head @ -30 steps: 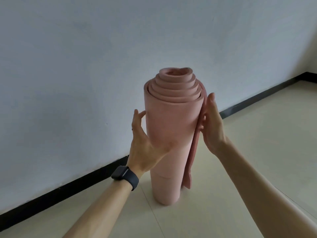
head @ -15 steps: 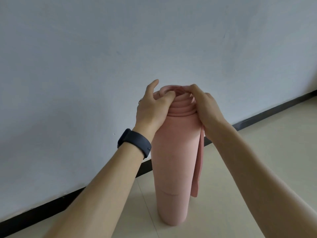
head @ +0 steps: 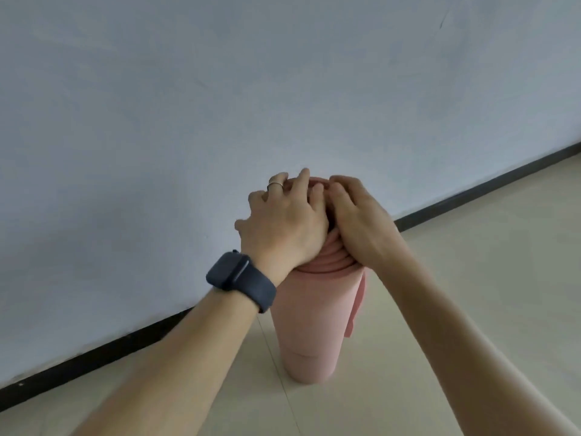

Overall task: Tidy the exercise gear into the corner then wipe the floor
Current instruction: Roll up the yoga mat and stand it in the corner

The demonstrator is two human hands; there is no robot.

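Note:
A pink yoga mat (head: 309, 325), rolled up, stands upright on the tiled floor close to the wall. Its loose outer edge hangs down the right side. My left hand (head: 284, 225), with a ring and a dark watch at the wrist, lies over the left part of the mat's top end, fingers spread across it. My right hand (head: 358, 221) covers the right part of the top, its fingertips curled toward the roll's centre. Both hands press on the mat's top and hide most of the rolled layers.
A pale wall fills the upper view, with a black baseboard (head: 94, 357) running along its foot from lower left to upper right. The beige tiled floor (head: 471, 278) spreads to the right and in front of the mat.
Both hands have gone from the mat's sides up onto its top end and now lie flatter over it. The view has tilted and moved closer over the mat.

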